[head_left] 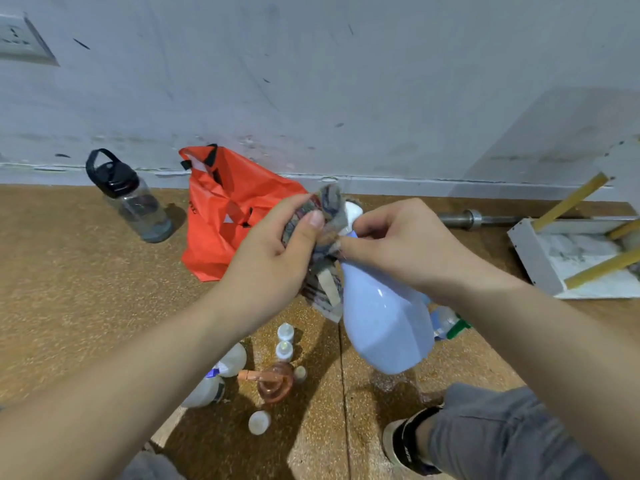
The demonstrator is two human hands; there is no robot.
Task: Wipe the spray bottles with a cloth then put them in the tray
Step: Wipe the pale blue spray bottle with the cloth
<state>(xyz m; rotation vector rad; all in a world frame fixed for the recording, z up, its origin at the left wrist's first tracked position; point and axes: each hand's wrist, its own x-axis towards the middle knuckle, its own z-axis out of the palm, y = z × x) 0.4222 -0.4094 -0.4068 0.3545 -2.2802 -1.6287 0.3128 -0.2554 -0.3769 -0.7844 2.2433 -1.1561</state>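
Bottle [384, 327] in right hand [398, 247] — cloth [320, 258] in left hand [277, 251].

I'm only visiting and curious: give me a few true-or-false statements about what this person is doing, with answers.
The left hand holds the cloth against the top of the spray bottle. True.
The spray bottle lies in the tray. False: the right hand grips it by the neck, away from the tray.
The bag by the wall is green. False: it is orange.
Small bottles stand on the floor below the hands. True.
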